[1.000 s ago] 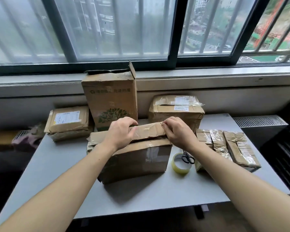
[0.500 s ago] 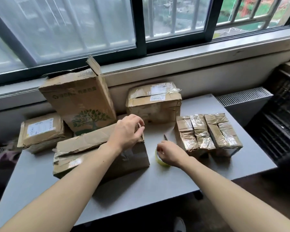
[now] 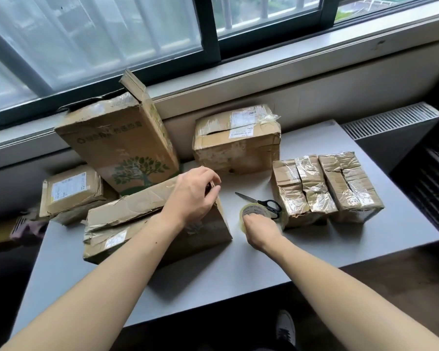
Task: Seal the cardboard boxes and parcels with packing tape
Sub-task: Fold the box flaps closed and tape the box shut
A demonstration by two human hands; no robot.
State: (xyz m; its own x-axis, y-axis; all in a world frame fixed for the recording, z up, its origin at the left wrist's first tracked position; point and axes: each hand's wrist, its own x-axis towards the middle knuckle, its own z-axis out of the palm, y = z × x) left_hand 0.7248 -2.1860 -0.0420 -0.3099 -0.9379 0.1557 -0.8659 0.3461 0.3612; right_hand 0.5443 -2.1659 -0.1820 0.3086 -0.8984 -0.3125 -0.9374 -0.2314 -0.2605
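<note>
On the far left of the smooth grey tabletop [image 3: 213,269] lies a flat brown parcel [image 3: 71,191] with a white printed label. Beside it a tall cardboard box [image 3: 117,145] with a green tree print leans back, one top flap standing up. In front lies a long box [image 3: 127,219], its cardboard creased and dented, with old glossy tape peeling along its seam. The left hand [image 3: 190,196] curls over this box's upper right corner, fingertips pinching the flap edge. To the right, the right hand [image 3: 261,229] grips a round roll of clear tape [image 3: 254,211] standing on the tabletop, fingers wrapped round its near side. Black-handled scissors [image 3: 261,202] lie just behind, touching its far rim. Further back sits a squat, scuffed box [image 3: 236,145] with wrinkled tape and labels. At the right stand three taped parcels [image 3: 340,183], side by side, shiny and crinkled.
</note>
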